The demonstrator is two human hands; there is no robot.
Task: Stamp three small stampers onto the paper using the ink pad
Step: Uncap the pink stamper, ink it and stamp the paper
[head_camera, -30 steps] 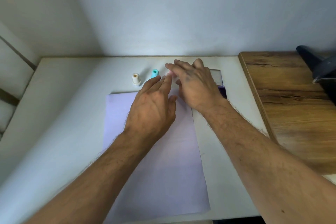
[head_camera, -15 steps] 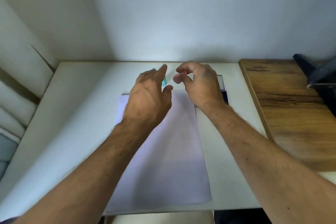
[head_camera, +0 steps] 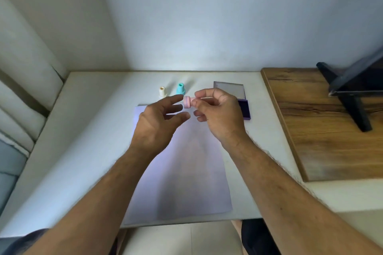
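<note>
The right hand [head_camera: 217,116] pinched the pink stamper [head_camera: 187,101] sideways, left hand [head_camera: 159,122] fingers spread just beside; its cap likely needed a straight pull.

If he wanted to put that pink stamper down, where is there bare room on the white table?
Bare table lies left of the paper, and a strip runs between paper and wooden board. Crowded at the far edge: cream stamper, teal stamper, ink pad.

I count three small stampers: one pink [head_camera: 187,102], one teal [head_camera: 180,89], one cream [head_camera: 162,91]. One paper sheet [head_camera: 182,172], one ink pad [head_camera: 244,107].
</note>
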